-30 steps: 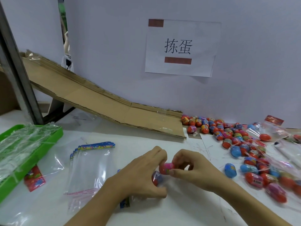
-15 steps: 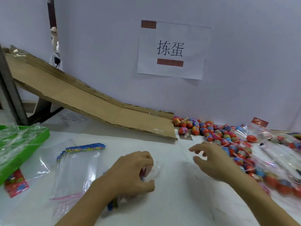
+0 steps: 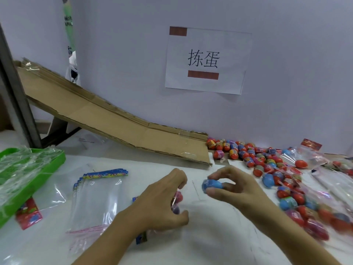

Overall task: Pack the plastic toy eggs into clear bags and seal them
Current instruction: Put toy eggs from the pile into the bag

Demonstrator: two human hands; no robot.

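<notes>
Back from the pile, right hand [image 3: 232, 188] now pinches a blue plastic toy egg [image 3: 212, 185]; left hand [image 3: 162, 203] grips the clear bag [image 3: 176, 202] mouth for loading

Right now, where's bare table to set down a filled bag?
Free: the white table between the cardboard ramp and both hands, and the near strip by the right hand. Crowded: loose eggs and filled bags on the right; empty bag stack and green tray on the left.

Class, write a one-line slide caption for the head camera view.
Right hand carries a blue egg toward the clear bag held by the left hand.
</notes>
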